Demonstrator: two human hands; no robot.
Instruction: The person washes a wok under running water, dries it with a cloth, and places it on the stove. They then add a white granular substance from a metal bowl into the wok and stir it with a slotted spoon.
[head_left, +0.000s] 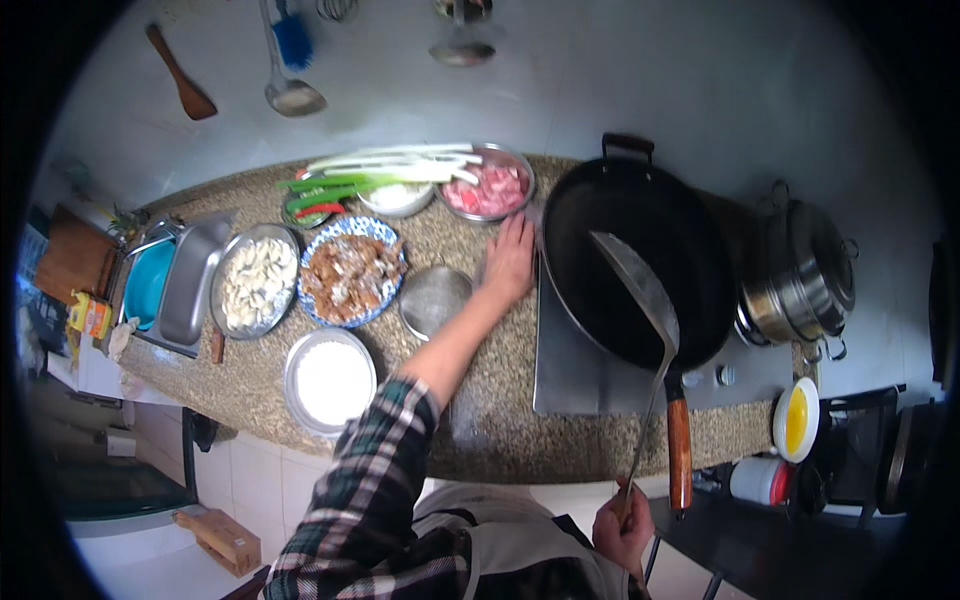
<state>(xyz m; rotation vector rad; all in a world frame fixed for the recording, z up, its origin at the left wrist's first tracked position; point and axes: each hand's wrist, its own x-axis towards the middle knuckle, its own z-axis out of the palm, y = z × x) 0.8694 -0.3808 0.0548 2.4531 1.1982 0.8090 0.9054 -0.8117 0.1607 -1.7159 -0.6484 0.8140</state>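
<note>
My left hand (511, 256) reaches over the granite counter with its fingers stretched forward, beside the left rim of a black wok (600, 292). Something greyish shows at its edges; what lies under the palm is hidden. Just beyond the fingertips stands a metal bowl of raw sliced meat (491, 191). Down by the counter's front edge, my right hand (624, 525) grips the handle end of a metal wok spatula (637, 281). The spatula's blade rests over the wok, which sits on a cooktop (574, 375). The wok's wooden handle (679, 450) points towards me, next to the right hand.
Left of my forearm are a round metal sieve or lid (436, 300), a bowl of white powder (335, 382), a patterned plate of coated meat pieces (352, 277) and a dish of peeled garlic (259, 277). Scallions (390, 166) lie behind. A steamer pot (806, 270) and egg bowl (795, 420) stand right.
</note>
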